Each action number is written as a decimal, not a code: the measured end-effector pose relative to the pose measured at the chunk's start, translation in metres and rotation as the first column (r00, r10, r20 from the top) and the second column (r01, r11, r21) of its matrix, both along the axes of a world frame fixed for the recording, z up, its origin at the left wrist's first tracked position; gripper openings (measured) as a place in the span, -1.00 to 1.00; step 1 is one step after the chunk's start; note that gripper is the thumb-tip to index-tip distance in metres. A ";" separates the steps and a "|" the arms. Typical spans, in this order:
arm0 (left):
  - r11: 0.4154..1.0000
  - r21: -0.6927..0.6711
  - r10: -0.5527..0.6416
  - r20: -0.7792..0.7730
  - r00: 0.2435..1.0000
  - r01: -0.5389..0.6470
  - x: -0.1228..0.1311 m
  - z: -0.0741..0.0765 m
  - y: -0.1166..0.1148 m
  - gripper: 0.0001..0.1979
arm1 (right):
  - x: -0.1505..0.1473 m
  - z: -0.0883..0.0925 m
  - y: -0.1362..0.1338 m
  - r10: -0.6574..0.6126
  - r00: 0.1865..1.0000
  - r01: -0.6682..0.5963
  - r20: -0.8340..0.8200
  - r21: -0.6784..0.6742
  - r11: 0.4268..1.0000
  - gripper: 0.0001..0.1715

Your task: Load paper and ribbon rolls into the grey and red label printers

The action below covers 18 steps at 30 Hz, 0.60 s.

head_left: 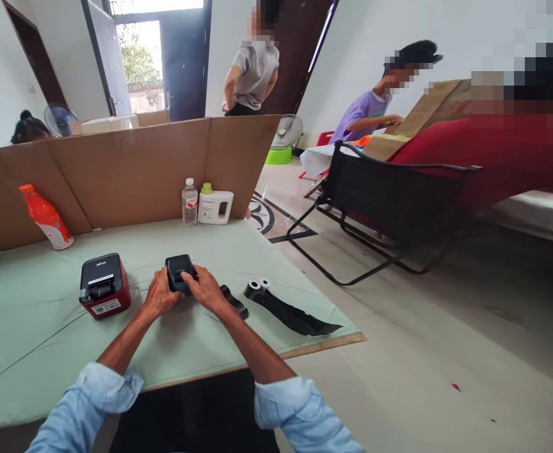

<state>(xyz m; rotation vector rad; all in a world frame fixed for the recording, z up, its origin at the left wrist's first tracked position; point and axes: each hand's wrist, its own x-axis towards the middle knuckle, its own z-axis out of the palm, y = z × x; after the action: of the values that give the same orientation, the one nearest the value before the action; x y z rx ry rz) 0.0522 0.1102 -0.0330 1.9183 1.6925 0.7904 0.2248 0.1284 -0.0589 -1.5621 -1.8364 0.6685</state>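
Observation:
A small black box-shaped device (180, 267) is held between both hands over the green tabletop. My left hand (161, 294) grips its left side, fingers wrapped round it. On the right side, my right hand (204, 286) holds the same device, its thumb on the near face. To the left stands a red and black printer-like machine (105, 286) with a label low on its front. Just right of my right hand lies a black curved object (234, 302), partly behind my forearm. Further right is a black ribbon strip (295, 313) with two white-cored rolls (254, 285) at its upper end.
An orange bottle (47, 217), a clear bottle (190, 202) and a white jug (216, 206) stand by the upright cardboard panel (134, 176). A black folding chair (394, 195) is to the right; several people are beyond the table.

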 end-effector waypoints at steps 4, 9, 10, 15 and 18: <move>1.000 -0.018 0.022 -0.026 0.999 -0.023 -0.030 -0.008 -0.038 -0.36 | -0.023 -0.017 -0.034 0.059 0.996 -0.058 -0.066 0.022 0.998 -0.49; 0.999 0.039 -0.029 0.022 0.999 0.028 -0.043 -0.028 -0.054 -0.13 | -0.024 -0.038 -0.052 0.070 0.979 -0.051 -0.192 0.102 0.994 -0.39; 0.998 0.059 -0.036 0.023 0.999 0.034 -0.044 -0.033 -0.056 -0.08 | -0.023 -0.042 -0.054 0.076 0.975 -0.051 -0.211 0.124 0.991 -0.37; 0.992 0.123 -0.025 -0.021 0.999 0.028 -0.045 -0.056 -0.068 -0.07 | -0.019 -0.060 -0.068 0.075 0.973 -0.015 -0.220 0.262 0.965 -0.27; 0.990 0.138 -0.023 -0.046 0.999 0.029 -0.043 -0.061 -0.075 -0.11 | -0.015 -0.065 -0.076 0.060 0.974 -0.001 -0.219 0.261 0.965 -0.28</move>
<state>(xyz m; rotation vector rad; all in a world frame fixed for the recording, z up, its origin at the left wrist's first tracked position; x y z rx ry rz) 0.0089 0.0349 -0.0939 2.0607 1.6743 0.8818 0.2094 0.0520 -0.1241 -1.2373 -1.7039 0.5676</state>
